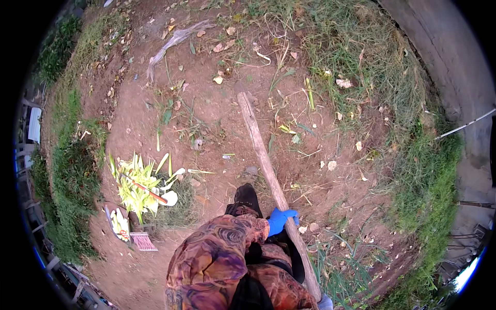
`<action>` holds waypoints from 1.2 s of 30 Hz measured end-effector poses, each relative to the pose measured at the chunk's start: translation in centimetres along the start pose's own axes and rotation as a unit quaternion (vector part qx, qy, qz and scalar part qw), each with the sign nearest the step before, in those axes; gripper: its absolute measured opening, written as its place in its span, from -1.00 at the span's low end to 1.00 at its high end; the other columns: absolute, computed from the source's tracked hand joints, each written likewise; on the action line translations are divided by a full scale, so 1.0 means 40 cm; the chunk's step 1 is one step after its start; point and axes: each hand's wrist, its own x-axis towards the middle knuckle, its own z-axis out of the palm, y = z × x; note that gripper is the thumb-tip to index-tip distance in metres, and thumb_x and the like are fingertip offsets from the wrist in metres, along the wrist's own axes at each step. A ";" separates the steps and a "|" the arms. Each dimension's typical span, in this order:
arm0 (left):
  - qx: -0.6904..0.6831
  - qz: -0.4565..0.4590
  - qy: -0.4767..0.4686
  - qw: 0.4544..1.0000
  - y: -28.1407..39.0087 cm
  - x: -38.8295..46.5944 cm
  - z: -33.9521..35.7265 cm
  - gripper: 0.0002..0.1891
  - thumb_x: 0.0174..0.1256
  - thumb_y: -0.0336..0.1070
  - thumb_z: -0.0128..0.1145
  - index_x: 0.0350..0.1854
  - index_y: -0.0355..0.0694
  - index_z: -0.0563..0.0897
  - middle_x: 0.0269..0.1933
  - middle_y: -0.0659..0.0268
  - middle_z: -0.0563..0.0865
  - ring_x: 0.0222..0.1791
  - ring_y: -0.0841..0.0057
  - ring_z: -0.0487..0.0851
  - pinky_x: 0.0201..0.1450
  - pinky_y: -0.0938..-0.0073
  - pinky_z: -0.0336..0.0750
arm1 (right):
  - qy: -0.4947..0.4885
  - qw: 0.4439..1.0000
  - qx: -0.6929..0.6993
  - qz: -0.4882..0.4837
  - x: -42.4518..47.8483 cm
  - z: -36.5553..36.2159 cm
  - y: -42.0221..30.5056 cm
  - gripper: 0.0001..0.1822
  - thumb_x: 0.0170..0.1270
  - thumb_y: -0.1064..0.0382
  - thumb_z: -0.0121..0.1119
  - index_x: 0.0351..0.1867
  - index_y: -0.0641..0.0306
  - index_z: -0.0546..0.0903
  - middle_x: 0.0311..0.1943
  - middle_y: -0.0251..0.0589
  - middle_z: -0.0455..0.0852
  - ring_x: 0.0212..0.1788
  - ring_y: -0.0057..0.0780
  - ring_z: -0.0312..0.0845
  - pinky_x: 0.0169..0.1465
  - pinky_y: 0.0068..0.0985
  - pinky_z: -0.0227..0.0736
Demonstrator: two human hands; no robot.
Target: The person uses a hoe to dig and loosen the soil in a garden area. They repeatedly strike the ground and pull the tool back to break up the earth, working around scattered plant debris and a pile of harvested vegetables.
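My left hand, in a bright blue glove, is wrapped around a long wooden tool handle. The handle slants from the bottom right up to the soil ahead, where its far end meets the ground. A soil-coloured head there is hard to make out, so the kind of tool cannot be told. At the bottom edge, my right hand shows only in part, in a paler glove, against the near end of the handle. My shoe stands on bare earth left of the handle.
Left lies a pile of pale green leaf trimmings with an orange-handled tool across it. Beside it, a container holds white stalks. Grass and a paved strip run along the right. Green shoots grow nearby.
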 end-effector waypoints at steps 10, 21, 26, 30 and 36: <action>-0.117 0.078 0.090 0.986 -0.031 0.174 -0.014 -0.83 0.06 -0.39 0.16 -0.31 -0.32 0.51 -0.42 0.08 0.61 -0.43 0.22 0.61 -0.34 0.13 0.55 | 0.071 0.969 -0.236 -0.010 0.356 -0.141 0.254 -0.63 -0.05 0.00 0.24 -0.22 0.10 0.55 -0.36 0.05 0.66 -0.29 0.05 0.59 -0.22 -0.12 0.47; -0.040 0.702 0.117 0.702 0.338 -0.227 0.527 -0.59 0.10 -0.46 0.18 -0.02 -0.30 0.32 -0.31 0.15 0.56 -0.34 0.34 0.63 -0.16 0.18 0.59 | 0.066 0.911 -0.018 -0.406 0.988 -0.361 -0.232 -0.58 -0.20 0.04 0.37 -0.27 0.07 0.53 -0.38 -0.06 0.67 -0.26 -0.07 0.60 -0.18 -0.29 0.50; 0.007 0.799 0.285 0.529 0.528 -0.439 0.671 -0.62 0.07 -0.40 0.24 -0.13 -0.37 0.35 -0.43 0.17 0.55 -0.58 0.40 0.60 -0.53 0.33 0.62 | -0.025 0.851 -0.062 -0.521 0.745 -0.445 -0.614 -0.48 -0.13 0.01 0.33 -0.12 0.13 0.48 -0.32 0.01 0.66 -0.21 -0.03 0.59 -0.13 -0.25 0.48; 0.058 0.789 0.264 0.552 0.688 -0.475 0.583 -0.80 0.08 -0.37 0.23 -0.41 -0.38 0.51 -0.50 0.20 0.55 -0.57 0.42 0.61 -0.49 0.32 0.65 | -0.021 0.808 -0.017 -0.589 0.751 -0.438 -0.680 -0.46 -0.10 0.01 0.31 -0.07 0.16 0.45 -0.32 0.04 0.66 -0.21 0.00 0.59 -0.11 -0.22 0.46; -0.053 0.630 0.259 0.730 0.371 0.208 0.590 -0.49 0.07 -0.27 0.27 -0.04 -0.35 0.28 -0.46 0.23 0.54 -0.66 0.47 0.57 -0.63 0.48 0.50 | 0.000 0.947 -0.129 -0.294 1.028 -0.508 -0.251 -0.41 -0.19 0.04 0.38 -0.09 0.24 0.46 -0.30 0.05 0.66 -0.20 -0.03 0.60 -0.10 -0.25 0.47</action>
